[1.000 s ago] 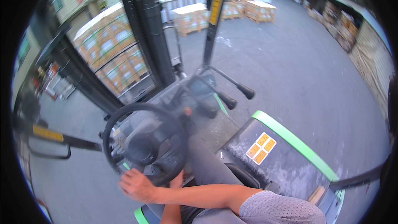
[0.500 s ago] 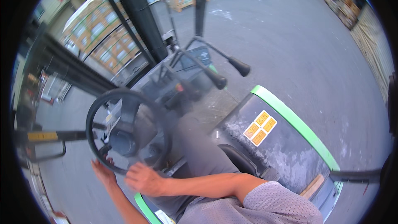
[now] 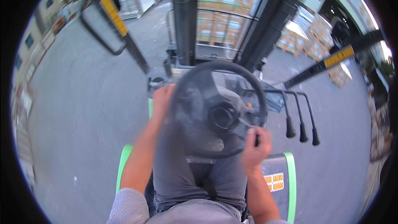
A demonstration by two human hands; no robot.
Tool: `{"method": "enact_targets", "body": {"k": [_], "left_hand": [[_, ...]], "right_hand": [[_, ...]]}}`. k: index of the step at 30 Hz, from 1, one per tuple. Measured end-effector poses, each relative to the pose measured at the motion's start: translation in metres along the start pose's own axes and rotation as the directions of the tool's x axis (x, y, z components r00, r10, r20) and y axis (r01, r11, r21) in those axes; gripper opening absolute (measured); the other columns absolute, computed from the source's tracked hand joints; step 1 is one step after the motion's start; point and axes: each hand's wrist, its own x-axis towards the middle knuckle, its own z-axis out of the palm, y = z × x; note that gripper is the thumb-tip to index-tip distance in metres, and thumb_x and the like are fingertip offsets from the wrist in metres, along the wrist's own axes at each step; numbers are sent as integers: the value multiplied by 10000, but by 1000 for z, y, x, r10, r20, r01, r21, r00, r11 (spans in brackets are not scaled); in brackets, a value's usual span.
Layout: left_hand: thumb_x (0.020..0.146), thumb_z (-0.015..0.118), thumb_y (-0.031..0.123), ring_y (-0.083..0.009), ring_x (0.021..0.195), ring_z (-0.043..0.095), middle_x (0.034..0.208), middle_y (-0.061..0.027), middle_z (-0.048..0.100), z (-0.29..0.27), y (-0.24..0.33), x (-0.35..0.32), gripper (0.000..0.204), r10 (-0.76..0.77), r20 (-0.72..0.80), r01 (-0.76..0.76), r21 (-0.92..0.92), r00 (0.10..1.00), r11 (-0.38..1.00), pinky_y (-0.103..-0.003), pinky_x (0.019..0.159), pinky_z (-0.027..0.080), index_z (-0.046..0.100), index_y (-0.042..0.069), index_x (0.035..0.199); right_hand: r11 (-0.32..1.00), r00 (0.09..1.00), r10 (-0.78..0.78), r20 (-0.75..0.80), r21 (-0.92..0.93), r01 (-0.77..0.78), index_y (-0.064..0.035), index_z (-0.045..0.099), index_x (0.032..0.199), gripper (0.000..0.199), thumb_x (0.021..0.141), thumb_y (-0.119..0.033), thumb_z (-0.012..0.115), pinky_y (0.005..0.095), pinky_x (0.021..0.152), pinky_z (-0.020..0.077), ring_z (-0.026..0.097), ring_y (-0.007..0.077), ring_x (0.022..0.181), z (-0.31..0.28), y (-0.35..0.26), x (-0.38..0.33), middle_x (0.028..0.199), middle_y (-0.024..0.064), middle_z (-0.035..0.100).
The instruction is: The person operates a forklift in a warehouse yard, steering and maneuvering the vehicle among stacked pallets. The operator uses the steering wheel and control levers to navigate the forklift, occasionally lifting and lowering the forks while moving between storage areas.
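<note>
A black steering wheel [image 3: 221, 117] sits in front of my lap, its rim and spokes smeared by motion. My right hand [image 3: 257, 146] is closed at the lower right of its rim, with something dark showing between thumb and fingers. Beside the upper left of the rim is my left hand [image 3: 163, 96]; its fingers are blurred and partly hidden, so their grip is unclear. Several black-knobbed levers [image 3: 303, 132] stand to the right of the wheel. My legs [image 3: 176, 170] lie beneath the wheel.
Ahead rises the forklift's dark mast [image 3: 183, 20], with crated boxes [image 3: 222, 27] stacked beyond it. Dark posts with yellow labels [image 3: 113, 15] flank the cab. More wrapped pallets [image 3: 292, 37] stand far right, and a white wrapped load [image 3: 137, 1] far left. Grey pavement [image 3: 83, 99] surrounds the truck.
My view has swung left to face the mast and wheel. My right hand has gone from the wheel's lower near side to its right side; my left hand is now at the upper left.
</note>
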Motion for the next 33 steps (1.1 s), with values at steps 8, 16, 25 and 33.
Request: {"method": "enact_targets", "body": {"k": [8, 16, 25, 33], "left_hand": [[1025, 489, 404, -487, 871, 673, 856, -254, 706, -25, -33, -20, 486, 60, -18, -59, 37, 998, 998, -564, 788, 508, 724, 14, 854], [1034, 464, 389, -451, 818, 699, 817, -212, 729, -43, -43, -39, 495, 42, 32, -42, 18, 999, 999, -560, 773, 540, 742, 46, 811], [1037, 483, 355, -457, 813, 717, 877, -229, 745, -25, -33, -33, 451, 105, 93, -110, 51, 990, 993, -565, 788, 565, 766, 44, 874], [1048, 464, 233, -408, 784, 723, 846, -196, 734, 4, -3, -4, 339, 341, 82, -350, 189, 937, 917, -528, 659, 559, 684, 24, 897]], "right_hand": [[996, 990, 81, -120, -35, -85, 47, 691, 1029, 236, 1028, -185, 648, 297, 699, 481, 567, 130, 759, 69, -39, 66, 852, 60, 662], [994, 994, -107, -29, -8, 107, 49, 709, 1023, 201, 996, -145, 663, 333, 800, 510, 633, 188, 830, 142, -115, 62, 915, 118, 704], [961, 960, -276, 41, 2, 276, 0, 714, 981, 86, 935, -72, 699, 400, 757, 525, 657, 304, 820, 169, -146, 20, 891, 134, 674], [893, 893, -445, 72, 114, 436, -60, 688, 920, 126, 827, -80, 771, 432, 711, 505, 622, 317, 782, 162, -127, 34, 827, 103, 641]]}}
